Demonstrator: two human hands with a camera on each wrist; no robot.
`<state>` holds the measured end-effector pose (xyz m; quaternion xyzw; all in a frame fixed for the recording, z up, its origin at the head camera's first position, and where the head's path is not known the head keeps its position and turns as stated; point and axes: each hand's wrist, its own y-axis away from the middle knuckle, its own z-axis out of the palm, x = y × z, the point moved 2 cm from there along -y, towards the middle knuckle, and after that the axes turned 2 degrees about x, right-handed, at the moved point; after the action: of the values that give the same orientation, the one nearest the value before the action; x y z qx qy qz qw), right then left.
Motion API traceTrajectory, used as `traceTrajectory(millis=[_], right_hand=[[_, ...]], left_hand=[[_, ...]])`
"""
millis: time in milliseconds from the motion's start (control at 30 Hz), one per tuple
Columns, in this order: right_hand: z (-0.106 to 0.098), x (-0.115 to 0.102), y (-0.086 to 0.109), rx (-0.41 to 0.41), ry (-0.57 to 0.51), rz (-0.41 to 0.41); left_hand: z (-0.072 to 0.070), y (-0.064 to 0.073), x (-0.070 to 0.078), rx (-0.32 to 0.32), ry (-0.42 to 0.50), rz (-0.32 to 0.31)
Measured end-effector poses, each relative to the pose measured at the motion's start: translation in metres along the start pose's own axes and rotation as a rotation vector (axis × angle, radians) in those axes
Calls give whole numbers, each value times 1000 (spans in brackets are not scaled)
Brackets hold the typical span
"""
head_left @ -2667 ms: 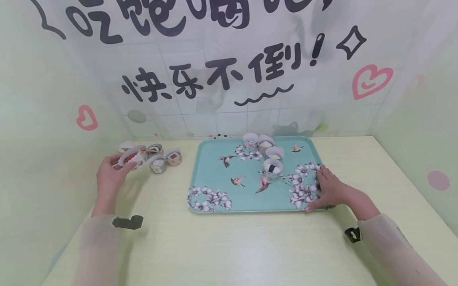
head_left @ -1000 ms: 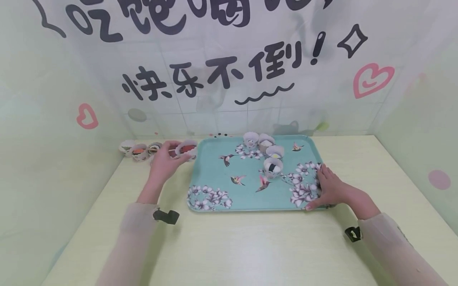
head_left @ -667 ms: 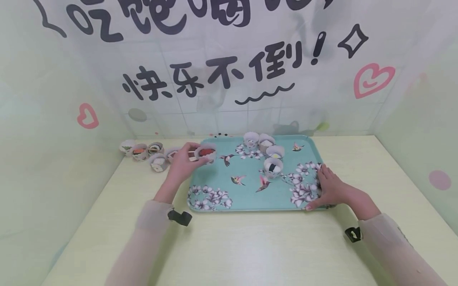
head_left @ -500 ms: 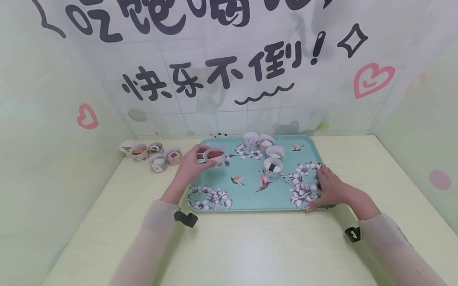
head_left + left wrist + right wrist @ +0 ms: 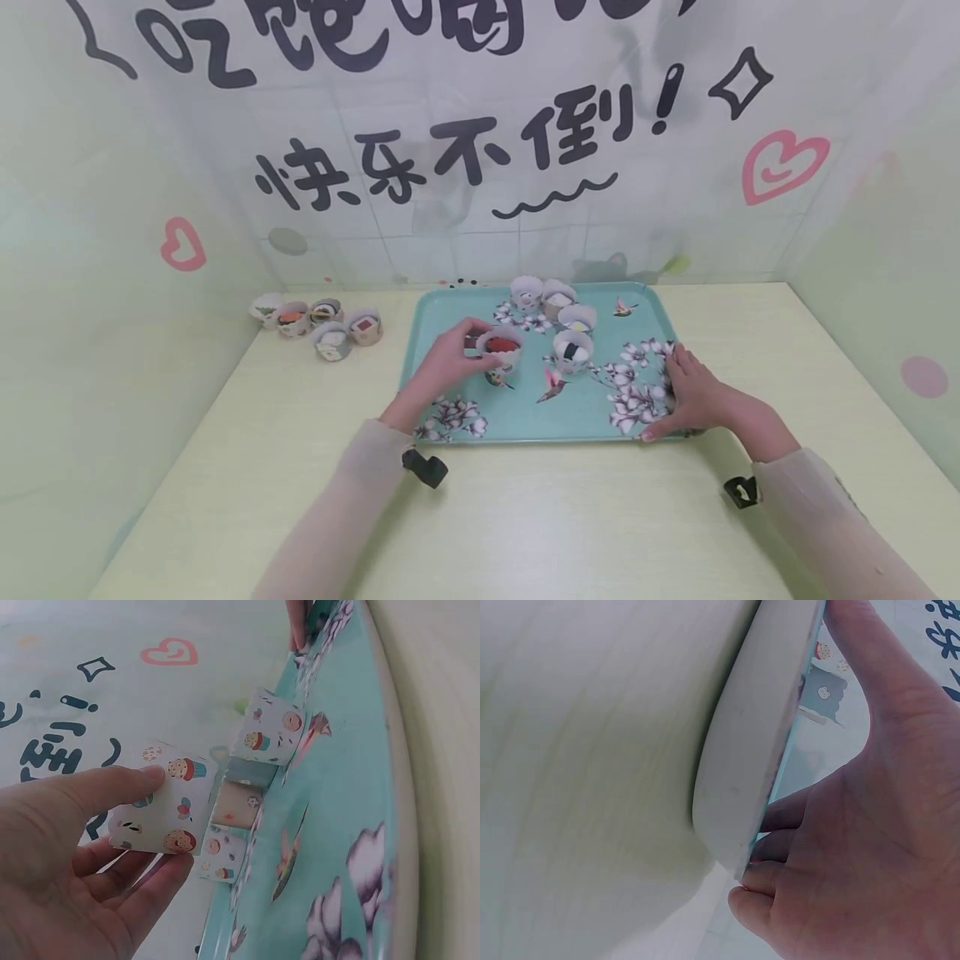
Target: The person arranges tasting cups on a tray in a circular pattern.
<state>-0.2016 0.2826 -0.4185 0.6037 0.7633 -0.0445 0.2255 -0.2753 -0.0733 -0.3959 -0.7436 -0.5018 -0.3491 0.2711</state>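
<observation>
My left hand (image 5: 450, 360) holds a paper cupcake cup (image 5: 505, 361) between thumb and fingers; a red-topped piece (image 5: 501, 343) sits in it. In the left wrist view this cup (image 5: 161, 814) is upright above the teal tray, printed with cupcakes and donuts. Just right of it on the tray (image 5: 525, 421) stands a cup (image 5: 573, 357) with a white, black-banded piece inside. More cups run back from there in a slanting line, including a pale cup (image 5: 527, 293) at the tray's rear. My right hand (image 5: 697, 393) rests on the tray's right rim, thumb at the front corner.
Several filled paper cups stand clustered on the table at the left, among them a cup with a dark red square (image 5: 365, 327) and a cup with an orange-topped piece (image 5: 292, 319). A lettered plastic sheet (image 5: 450, 200) covers the wall behind the tray.
My left hand has carried the red-topped cup from the left cluster rightward, across the tray's left rim, to beside the black-banded one. My right hand has stayed on the tray.
</observation>
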Motion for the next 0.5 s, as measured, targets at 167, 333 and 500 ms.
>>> traceTrajectory(millis=[167,333,500], right_hand=[[-1,-1,0,0,3,2],[0,0,0,3,9,-2],[2,1,-1,7,15,-6]], left_hand=[[17,-2,6,-56,-8,7],[32,-4,9,-103,-34,10],[47,-9,12,-154,-75,20]])
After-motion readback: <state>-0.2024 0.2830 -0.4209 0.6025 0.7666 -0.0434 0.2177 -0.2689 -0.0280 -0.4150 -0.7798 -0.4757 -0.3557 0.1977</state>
